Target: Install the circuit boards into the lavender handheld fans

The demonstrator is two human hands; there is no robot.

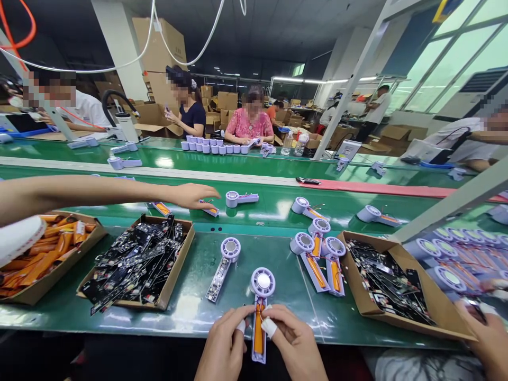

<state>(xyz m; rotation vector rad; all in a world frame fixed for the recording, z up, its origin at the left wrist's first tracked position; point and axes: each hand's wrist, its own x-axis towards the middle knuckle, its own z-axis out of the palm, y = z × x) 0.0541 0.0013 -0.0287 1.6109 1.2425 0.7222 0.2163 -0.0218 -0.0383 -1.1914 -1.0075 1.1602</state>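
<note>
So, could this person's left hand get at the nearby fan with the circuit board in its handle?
Probably yes: only green tabletop seems to lie between the left hand and the circuit-board fan. That hand is at the nearest fan, though, so it might need freeing first.

One fan body [262,283] is between the left hand [223,341] and the right hand [296,341], at the near edge of the counter [174,328]. Behind it, leftward, lies a second fan [230,250]; farther left stands a box [180,272] of circuit boards [138,262]. On the right, three fans [304,242] lie beside another box [444,321].
</note>
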